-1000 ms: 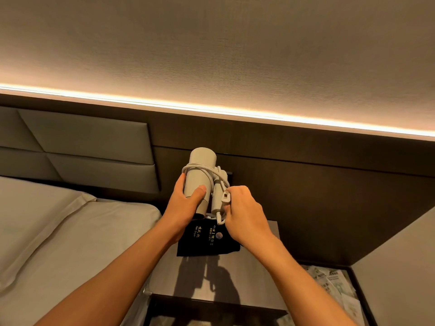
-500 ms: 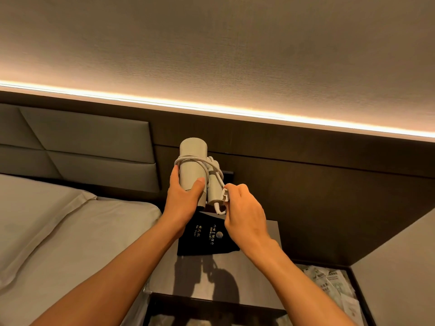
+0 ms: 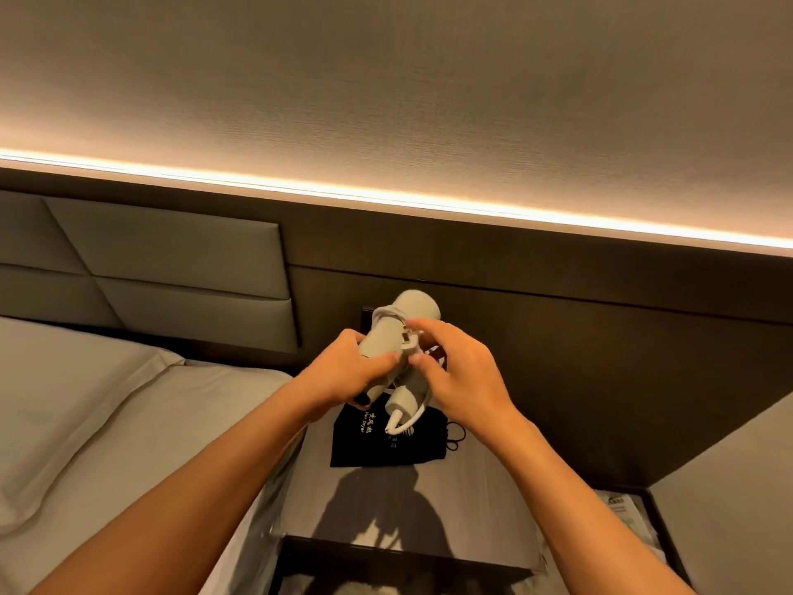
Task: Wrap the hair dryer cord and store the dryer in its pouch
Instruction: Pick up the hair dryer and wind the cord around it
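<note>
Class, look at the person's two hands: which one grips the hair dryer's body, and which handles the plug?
The left hand grips the hair dryer round its barrel; the right hand pinches the plug at the cord's end.

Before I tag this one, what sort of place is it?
Probably a hotel bedroom: a made bed with a padded headboard, a nightstand, and a black pouch printed "Hair Dryer".

The black pouch (image 3: 388,444) carries light print on its upper left: a short column of Chinese characters too small to make out, and beside it the English words "Hair Dryer", running sideways. Lower on the pouch sits a round logo with smaller lines of text under it, illegible. The printed papers (image 3: 628,515) at right are unreadable.
</note>
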